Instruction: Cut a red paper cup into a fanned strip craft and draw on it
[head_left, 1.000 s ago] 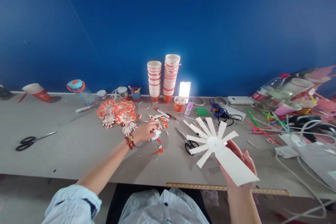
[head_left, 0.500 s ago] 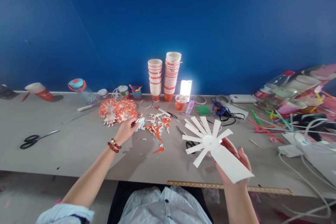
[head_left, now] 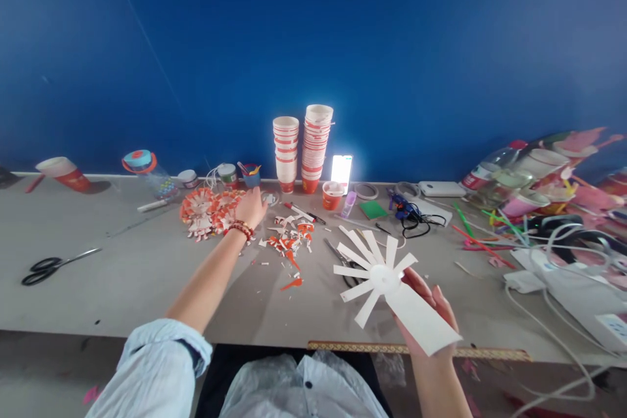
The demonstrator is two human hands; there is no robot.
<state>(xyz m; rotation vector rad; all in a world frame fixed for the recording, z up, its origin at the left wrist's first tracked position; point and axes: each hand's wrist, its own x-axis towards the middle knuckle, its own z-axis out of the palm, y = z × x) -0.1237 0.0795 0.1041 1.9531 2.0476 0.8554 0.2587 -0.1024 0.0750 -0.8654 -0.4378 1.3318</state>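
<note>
White card fills the right hand (head_left: pixel 431 310): its fingers grasp a cut paper cup (head_left: pixel 386 281), flattened into a fan of strips, held over the tabletop's (head_left: pixel 122 274) near edge. The left hand (head_left: pixel 251 206) reaches toward the far edge beside the orange paper flowers (head_left: pixel 208 212); whether its fingers grip anything cannot be told. 2 stacks of paper cups (head_left: pixel 304 147) stand at the far edge. A small blue cup (head_left: pixel 252 175) holds tools too small to identify; a single orange cup (head_left: pixel 333 194) sits nearby, contents unclear. Scissors (head_left: pixel 343 261) lie partly hidden under the strips
</note>
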